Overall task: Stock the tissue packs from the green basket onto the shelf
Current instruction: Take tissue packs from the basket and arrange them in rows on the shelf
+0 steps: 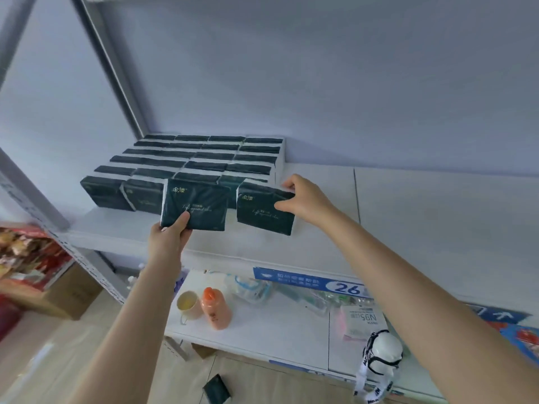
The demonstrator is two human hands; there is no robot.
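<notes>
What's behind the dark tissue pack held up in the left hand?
Behind the pack in the left hand stand rows of identical dark packs on the white shelf, running back to the wall. The front-row pack directly behind it is mostly covered.

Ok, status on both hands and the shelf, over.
Left hand holding one tissue pack. Right hand setting another pack at row front. Shelf space open rightward.

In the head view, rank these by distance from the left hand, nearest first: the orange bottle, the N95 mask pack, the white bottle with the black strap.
1. Orange bottle, lower shelf, just below the left hand.
2. N95 mask pack, lower shelf, further right.
3. White bottle with the black strap, front right edge.
</notes>
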